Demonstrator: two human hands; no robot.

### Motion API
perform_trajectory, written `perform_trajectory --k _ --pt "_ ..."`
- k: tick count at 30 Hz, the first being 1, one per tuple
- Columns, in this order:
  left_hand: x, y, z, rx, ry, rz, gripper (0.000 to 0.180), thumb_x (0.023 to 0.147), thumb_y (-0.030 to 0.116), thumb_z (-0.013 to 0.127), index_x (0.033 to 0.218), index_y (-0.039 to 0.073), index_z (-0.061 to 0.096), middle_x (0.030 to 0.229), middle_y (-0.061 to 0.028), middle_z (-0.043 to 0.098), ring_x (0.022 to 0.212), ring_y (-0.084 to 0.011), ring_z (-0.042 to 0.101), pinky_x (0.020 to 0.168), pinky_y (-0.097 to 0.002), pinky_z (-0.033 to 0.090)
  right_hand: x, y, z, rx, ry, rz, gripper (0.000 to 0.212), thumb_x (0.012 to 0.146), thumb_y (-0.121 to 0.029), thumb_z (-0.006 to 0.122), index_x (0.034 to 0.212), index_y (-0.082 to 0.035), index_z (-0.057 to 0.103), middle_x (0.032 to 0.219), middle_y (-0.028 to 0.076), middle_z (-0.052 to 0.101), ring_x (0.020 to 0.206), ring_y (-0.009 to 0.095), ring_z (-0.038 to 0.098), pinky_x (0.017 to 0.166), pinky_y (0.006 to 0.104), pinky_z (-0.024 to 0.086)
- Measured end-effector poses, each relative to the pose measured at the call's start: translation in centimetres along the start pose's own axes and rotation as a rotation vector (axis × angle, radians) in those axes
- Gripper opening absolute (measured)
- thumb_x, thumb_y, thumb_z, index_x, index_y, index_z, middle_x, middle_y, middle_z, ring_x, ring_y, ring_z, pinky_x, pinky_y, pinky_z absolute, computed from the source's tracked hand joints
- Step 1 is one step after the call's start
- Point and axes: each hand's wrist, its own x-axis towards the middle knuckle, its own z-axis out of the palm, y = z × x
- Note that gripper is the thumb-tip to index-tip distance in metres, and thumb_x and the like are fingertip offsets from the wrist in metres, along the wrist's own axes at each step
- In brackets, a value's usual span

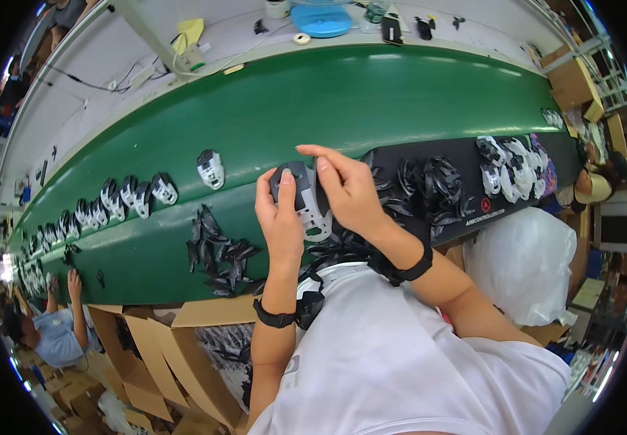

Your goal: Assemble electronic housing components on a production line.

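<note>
In front of my chest, my left hand (279, 210) holds a palm-sized plastic shell (306, 203), dark grey on top and silver below with cut-out slots. My left thumb lies along its upper face. At the shell's right edge is my right hand (350, 190), its fingers bent against a black part there and its index finger reaching across above. The fingers partly hide where that part meets the shell. Curved black plastic pieces (339, 246) lie just below my hands. To the left, one similar black-and-silver shell (210, 169) rests alone on the green surface.
A row of shells (114, 199) runs along the green table (400, 87). Loose black pieces (219, 254) lie left of me; more (433, 185) and white shells (516, 167) sit on a black mat (484, 206). Cardboard boxes (158, 348) stand below. A co-worker (60, 337) works at far left.
</note>
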Motion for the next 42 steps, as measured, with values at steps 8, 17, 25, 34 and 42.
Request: perform_trajectory --k 8,17,25,34,42 --pt "-3.0 0.8 3.2 0.251 -0.075 0.113 0.033 0.091 0.026 0.054 0.106 -0.003 0.049 0.088 -0.0085 0.058 0.078 -0.0127 0.053 0.071 -0.0269 0.045 -2.3 3.4 -2.7 0.161 -0.030 0.036 0.035 0.096 -0.026 0.040 0.093 0.001 0.061 0.080 0.009 0.060 0.067 0.013 0.056 0.059 0.0283 0.043" --pt "-5.4 2.3 5.4 0.756 -0.114 0.527 0.029 0.089 0.018 0.053 0.107 -0.004 0.048 0.081 -0.0171 0.060 0.068 -0.0248 0.061 0.062 -0.0348 0.047 -4.6 1.6 -2.2 0.325 0.209 0.150 0.051 0.098 -0.040 0.032 0.082 0.000 0.059 0.070 0.005 0.058 0.061 0.013 0.054 0.057 0.0281 0.044" --pt "-2.7 -0.2 4.3 0.227 -0.040 0.104 0.026 0.092 0.020 0.052 0.104 -0.002 0.051 0.089 -0.0062 0.058 0.078 -0.0112 0.054 0.070 -0.0246 0.044 -2.5 3.3 -0.7 0.564 0.224 0.411 0.045 0.095 -0.036 0.039 0.074 -0.002 0.061 0.065 0.003 0.059 0.055 0.011 0.052 0.052 0.0276 0.040" --pt "8.0 -7.2 -2.2 0.051 0.158 -0.034 0.035 0.090 0.028 0.055 0.107 -0.002 0.047 0.091 -0.0093 0.056 0.082 -0.0141 0.052 0.073 -0.0256 0.043 -0.2 12.3 0.8 0.107 0.032 0.411 0.034 0.092 -0.028 0.047 0.080 0.000 0.061 0.067 0.005 0.060 0.061 0.016 0.057 0.056 0.0300 0.044" --pt "20.3 -10.4 -11.9 0.812 0.198 0.058 0.048 0.087 0.040 0.053 0.108 -0.002 0.045 0.102 -0.0259 0.057 0.095 -0.0422 0.055 0.083 -0.0449 0.042 -7.4 15.6 4.7 -0.586 -0.972 -0.291 0.026 0.071 -0.014 0.066 0.096 -0.009 0.059 0.091 0.007 0.054 0.083 0.025 0.058 0.070 0.0361 0.049"
